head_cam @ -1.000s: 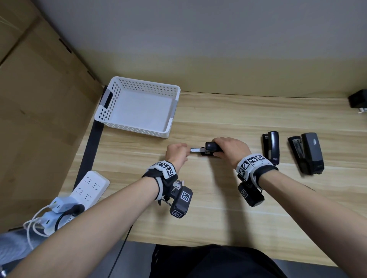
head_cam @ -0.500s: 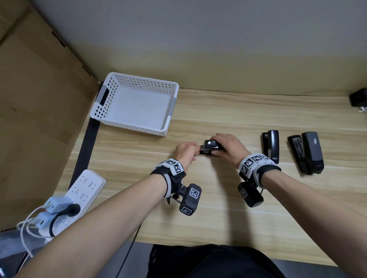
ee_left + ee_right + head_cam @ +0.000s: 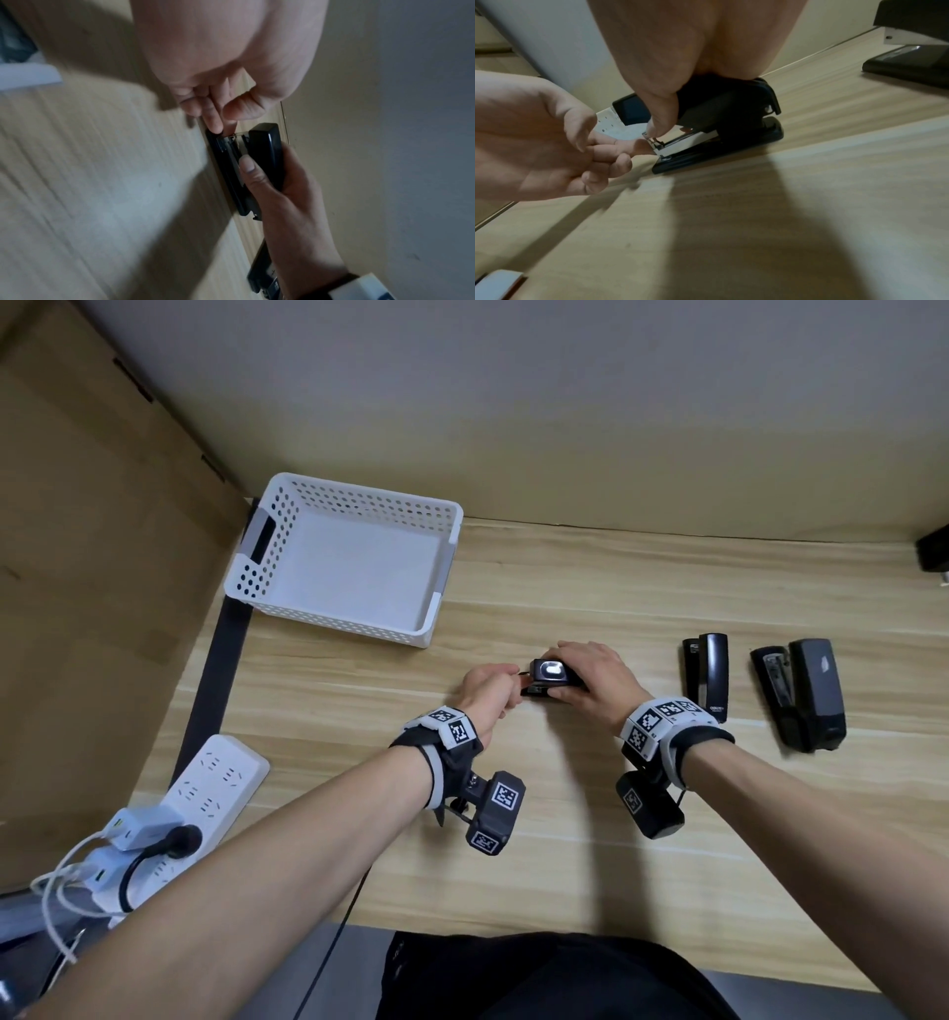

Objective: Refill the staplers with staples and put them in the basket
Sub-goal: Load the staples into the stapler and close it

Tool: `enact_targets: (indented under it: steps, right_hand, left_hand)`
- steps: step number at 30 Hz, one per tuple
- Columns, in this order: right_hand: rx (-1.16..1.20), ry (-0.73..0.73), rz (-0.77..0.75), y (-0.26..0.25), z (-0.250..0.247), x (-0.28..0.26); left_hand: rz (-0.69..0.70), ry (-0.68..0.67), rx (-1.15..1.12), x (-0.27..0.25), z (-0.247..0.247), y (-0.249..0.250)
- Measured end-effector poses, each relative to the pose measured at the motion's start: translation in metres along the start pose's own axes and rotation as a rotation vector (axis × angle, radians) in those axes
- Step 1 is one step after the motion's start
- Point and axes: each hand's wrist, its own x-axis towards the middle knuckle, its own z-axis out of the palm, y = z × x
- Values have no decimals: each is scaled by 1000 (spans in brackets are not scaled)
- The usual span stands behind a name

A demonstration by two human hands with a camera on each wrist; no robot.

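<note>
A small black stapler (image 3: pixel 549 671) (image 3: pixel 264 146) (image 3: pixel 718 113) lies on the wooden table (image 3: pixel 565 814), and my right hand (image 3: pixel 590 680) (image 3: pixel 662 113) grips it from above, thumb on its near side. My left hand (image 3: pixel 488 685) (image 3: pixel 603 146) is curled just left of it, with thumb and index tip pinched at the front end of its shiny metal magazine (image 3: pixel 685 140). The white perforated basket (image 3: pixel 339 618) stands at the back left with nothing in it. Two more black staplers (image 3: pixel 711 675) (image 3: pixel 811 690) lie to the right.
A white power strip (image 3: pixel 215 778) with plugs and cables hangs off the table's left front corner. Cardboard (image 3: pixel 102 557) walls the left side. A black object (image 3: pixel 934 552) sits at the far right edge, near the wall behind the table.
A silver strip stuck out of the stapler's front toward my left hand a second ago. It has slid in, and my left hand has closed up against the stapler.
</note>
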Motion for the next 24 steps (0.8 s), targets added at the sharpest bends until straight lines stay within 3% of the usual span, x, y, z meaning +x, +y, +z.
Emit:
enact_targets:
  steps: [7, 14, 19, 24]
  right_hand:
    - [24, -34, -5, -2, -11, 0]
    - [21, -52, 57, -8, -13, -2]
    - [-34, -44, -25, -5, -9, 1]
    - [-212, -113, -31, -3, -6, 10]
  left_hand:
    - [84, 14, 33, 4, -14, 2]
    - [39, 50, -56, 9, -40, 4]
    - [36, -32, -5, 6, -9, 5]
    - [10, -20, -42, 8, 3, 3]
